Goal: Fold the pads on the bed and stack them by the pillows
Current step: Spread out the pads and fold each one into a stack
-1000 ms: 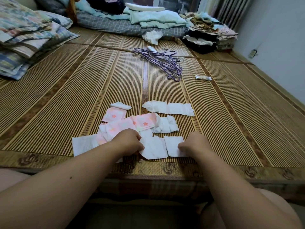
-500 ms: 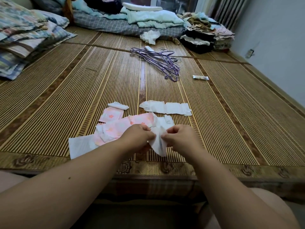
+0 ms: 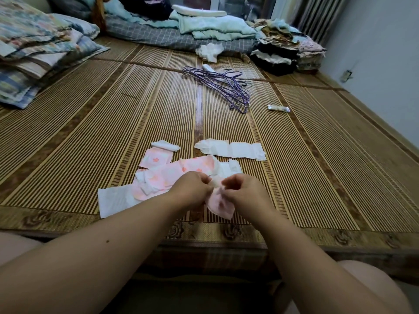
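Both hands hold one pad [image 3: 219, 203] just above the bamboo mat near the bed's front edge; it hangs folded, pinkish side out. My left hand [image 3: 191, 189] pinches its upper left part, and my right hand [image 3: 243, 192] pinches the upper right. Behind the hands lie several loose pads: a long pink flowered pad [image 3: 176, 172], a small pink one [image 3: 155, 157], a folded white piece [image 3: 165, 146], a white unfolded pad [image 3: 231, 149] and a flat white one [image 3: 114, 199] at the left. The pillows [image 3: 34, 55] are stacked at the far left.
Purple wire hangers [image 3: 222, 87] lie mid-bed, with a small wrapped packet [image 3: 278, 108] to their right. Folded bedding [image 3: 204, 28] and a clothes pile [image 3: 285, 48] line the far edge. A wall runs along the right. My knees show at the bottom corners.
A second ago both hands pressed a white pad flat on the mat. They have lifted it, brought its ends together, and now hold it folded with the pink side showing.
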`<state>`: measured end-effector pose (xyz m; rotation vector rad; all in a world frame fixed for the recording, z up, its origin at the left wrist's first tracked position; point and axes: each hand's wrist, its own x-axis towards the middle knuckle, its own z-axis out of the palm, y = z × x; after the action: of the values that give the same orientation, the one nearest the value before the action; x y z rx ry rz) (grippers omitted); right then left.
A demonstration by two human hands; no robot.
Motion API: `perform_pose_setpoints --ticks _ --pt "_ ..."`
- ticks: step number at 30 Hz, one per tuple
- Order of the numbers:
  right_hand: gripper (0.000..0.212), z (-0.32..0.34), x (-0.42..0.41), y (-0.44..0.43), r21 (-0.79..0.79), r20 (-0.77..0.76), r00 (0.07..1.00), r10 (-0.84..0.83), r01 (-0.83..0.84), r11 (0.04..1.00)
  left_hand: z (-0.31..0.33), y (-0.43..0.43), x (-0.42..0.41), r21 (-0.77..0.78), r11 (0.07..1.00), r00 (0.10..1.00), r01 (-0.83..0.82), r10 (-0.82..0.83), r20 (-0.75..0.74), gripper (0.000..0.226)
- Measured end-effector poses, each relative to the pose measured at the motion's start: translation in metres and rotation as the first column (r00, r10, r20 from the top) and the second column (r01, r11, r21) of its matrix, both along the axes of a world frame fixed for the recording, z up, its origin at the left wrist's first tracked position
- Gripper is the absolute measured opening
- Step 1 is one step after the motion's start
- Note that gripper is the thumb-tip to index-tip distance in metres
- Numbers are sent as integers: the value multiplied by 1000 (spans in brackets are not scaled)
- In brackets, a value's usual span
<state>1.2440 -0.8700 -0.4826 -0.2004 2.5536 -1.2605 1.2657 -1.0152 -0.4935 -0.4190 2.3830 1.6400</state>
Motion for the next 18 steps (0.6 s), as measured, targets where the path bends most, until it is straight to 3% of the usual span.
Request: perform_pose_setpoints --ticks 2,4,7,9,12,14,16,18 --pt "43 5 -5 6 81 -178 984 27 -13 997 8 -3 0 -108 990 993 91 -99 -70 18" --pt "56 13 -10 12 50 -122 982 144 -139 989 18 -8 -1 -159 975 975 156 -177 -132 20" --pt "17 20 -15 17 -45 71 968 242 -240 970 28 -12 -1 -147 975 954 165 -195 -225 17" --pt "9 21 -24 23 -71 61 987 148 -143 987 30 -14 -3 -91 988 954 124 -144 -263 13" --pt "13 17 -49 45 -109 87 984 -154 163 981 24 -19 -3 -74 995 964 64 -81 -252 16" --pt "21 7 -69 67 43 30 947 -321 320 947 18 -23 -3 -85 994 974 66 -83 -212 15" --pt "27 -7 -83 89 259 -76 926 -371 377 889 11 -25 -4 -95 992 978 81 -97 -183 12" --pt "33 -19 -90 103 366 -103 915 -391 400 840 5 -24 -4 -75 993 982 87 -98 -162 10"
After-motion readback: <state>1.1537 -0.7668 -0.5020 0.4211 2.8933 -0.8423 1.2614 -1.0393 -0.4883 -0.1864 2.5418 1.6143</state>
